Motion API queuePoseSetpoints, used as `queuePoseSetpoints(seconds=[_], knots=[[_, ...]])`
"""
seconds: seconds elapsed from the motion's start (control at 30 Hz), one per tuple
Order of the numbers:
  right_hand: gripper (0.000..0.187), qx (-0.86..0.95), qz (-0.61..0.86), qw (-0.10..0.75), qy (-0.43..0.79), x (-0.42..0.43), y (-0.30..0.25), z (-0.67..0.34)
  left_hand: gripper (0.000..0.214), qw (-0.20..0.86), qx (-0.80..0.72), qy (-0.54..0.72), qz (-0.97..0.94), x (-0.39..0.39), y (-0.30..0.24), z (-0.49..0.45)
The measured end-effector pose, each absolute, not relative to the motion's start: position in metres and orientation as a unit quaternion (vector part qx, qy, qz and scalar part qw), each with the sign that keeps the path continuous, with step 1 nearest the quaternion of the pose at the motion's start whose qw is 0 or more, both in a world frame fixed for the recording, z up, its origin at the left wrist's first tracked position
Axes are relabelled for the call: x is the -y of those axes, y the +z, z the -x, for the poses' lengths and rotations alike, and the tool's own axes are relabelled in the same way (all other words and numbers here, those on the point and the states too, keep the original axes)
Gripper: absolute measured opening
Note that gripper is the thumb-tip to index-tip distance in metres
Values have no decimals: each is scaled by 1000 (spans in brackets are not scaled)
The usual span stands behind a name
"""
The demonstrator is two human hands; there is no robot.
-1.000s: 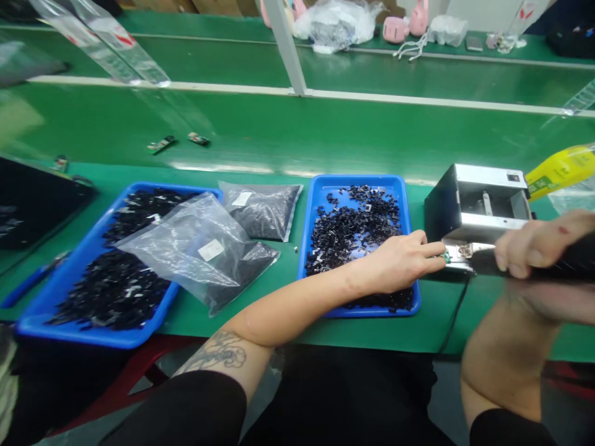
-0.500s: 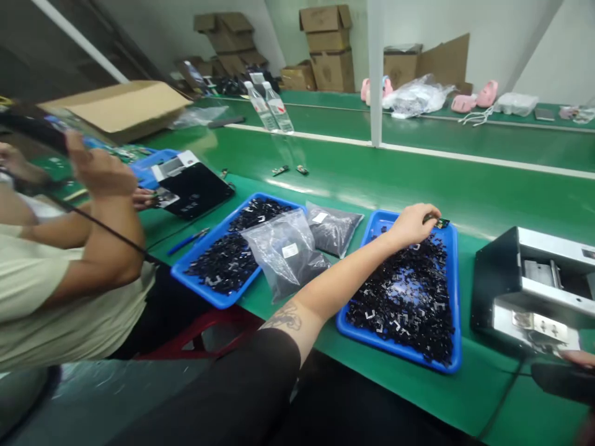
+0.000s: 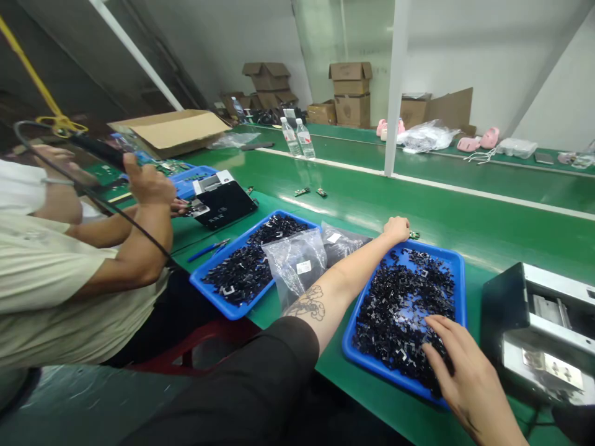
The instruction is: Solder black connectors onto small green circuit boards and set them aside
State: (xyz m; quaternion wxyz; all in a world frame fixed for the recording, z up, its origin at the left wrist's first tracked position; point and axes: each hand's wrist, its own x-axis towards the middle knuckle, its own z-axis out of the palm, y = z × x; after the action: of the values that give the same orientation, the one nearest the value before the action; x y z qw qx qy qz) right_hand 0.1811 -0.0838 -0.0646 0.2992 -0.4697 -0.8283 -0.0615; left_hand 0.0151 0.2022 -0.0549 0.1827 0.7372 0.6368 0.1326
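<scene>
My left hand (image 3: 397,229) reaches past the far rim of the right blue tray (image 3: 458,263) onto the green belt. Its fingers are curled on a small green board (image 3: 413,235) that sticks out at the fingertips. My right hand (image 3: 465,371) lies over the near corner of the same tray. Its fingers are stretched out flat on the heap of small black plastic parts (image 3: 404,303) and hold nothing.
A metal machine (image 3: 534,310) stands right of the tray. To the left are two bags of parts (image 3: 297,263) and a second blue tray (image 3: 209,285). A co-worker's arm (image 3: 139,248) holds a corded tool by a black device (image 3: 223,201). Two small boards (image 3: 309,192) and water bottles (image 3: 297,136) sit farther back.
My view has swung left. My left hand carried the small green board from the machine to the belt beyond the tray. My right hand left the black tool and came onto the parts.
</scene>
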Motion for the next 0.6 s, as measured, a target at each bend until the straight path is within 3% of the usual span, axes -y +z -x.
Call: queuePoseSetpoints(seconds=[0.17,0.4,0.6], knots=[[36,857,451,220,-119,50,-89,-151,32,139,-621,171,-752,-191,-57,-7],[21,858,450,228,-98,39,-120,-144,31,124,-640,164,-741,-193,-55,35],[21,857,443,259,-51,44,-122,-144,37,95,-754,120,-639,-231,-40,92]])
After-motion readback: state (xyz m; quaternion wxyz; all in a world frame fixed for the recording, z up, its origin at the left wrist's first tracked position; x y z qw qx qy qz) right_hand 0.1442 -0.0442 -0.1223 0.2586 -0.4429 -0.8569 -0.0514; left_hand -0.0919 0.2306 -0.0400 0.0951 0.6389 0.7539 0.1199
